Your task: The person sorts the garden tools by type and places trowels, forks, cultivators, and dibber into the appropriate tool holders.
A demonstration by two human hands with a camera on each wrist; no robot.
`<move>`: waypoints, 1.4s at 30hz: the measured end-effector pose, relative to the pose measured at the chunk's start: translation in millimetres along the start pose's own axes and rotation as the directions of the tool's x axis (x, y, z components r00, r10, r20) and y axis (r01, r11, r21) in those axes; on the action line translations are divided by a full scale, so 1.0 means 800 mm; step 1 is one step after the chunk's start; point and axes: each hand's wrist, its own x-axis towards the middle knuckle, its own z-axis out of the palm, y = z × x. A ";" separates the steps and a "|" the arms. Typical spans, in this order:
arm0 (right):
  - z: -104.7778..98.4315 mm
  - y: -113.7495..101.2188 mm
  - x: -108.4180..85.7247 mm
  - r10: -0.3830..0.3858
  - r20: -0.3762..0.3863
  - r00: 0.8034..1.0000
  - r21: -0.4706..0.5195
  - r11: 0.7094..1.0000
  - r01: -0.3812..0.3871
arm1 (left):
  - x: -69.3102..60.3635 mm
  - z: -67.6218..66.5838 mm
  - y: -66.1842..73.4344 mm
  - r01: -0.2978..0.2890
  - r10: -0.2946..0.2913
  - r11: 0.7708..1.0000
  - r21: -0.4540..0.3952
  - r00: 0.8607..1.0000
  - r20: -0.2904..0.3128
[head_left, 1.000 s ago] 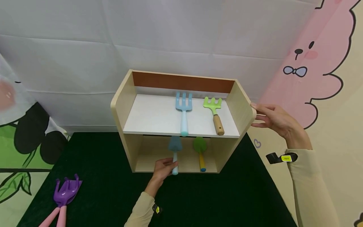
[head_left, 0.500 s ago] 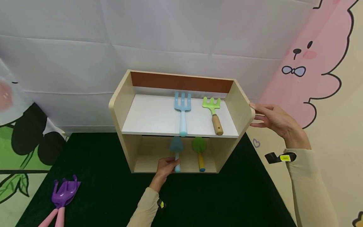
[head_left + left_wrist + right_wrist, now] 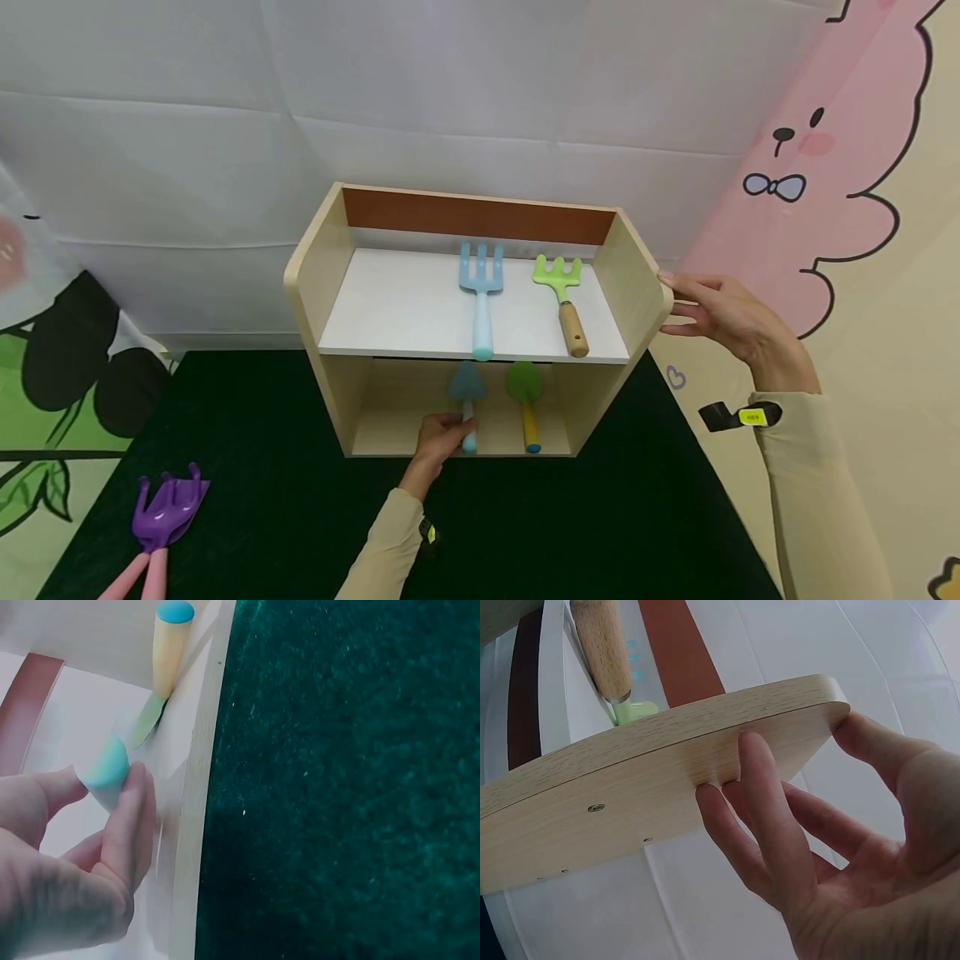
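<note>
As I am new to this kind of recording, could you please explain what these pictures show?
There is no machine here, only a person working bare-handed. The head view comes from a camera worn on the head, looking forward and down; each wrist view comes from a camera on that wrist. A two-level shelf stands on a dark green surface. Its upper level holds a blue fork and a wooden-handled green fork; the lower holds a green trowel with a yellow handle. Purple tools with pink handles lie at the left. The left hand pinches a blue trowel by its handle; the right hand touches the shelf's outer side.
</note>
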 end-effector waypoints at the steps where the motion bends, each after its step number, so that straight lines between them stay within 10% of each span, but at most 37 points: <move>1: 0.000 0.000 0.000 -0.001 -0.001 1.000 -0.003 1.000 0.001 | 0.000 0.000 0.001 -0.004 0.004 1.000 0.013 1.000 -0.002; 13: 0.002 0.000 -0.001 0.002 -0.006 1.000 -0.009 1.000 -0.002 | 0.006 0.004 -0.003 -0.040 0.061 0.972 0.230 0.995 -0.085; 42: 0.002 0.000 0.001 0.002 0.001 1.000 0.047 0.999 -0.002 | -0.015 -0.001 -0.001 -0.085 0.122 0.973 0.214 0.979 -0.166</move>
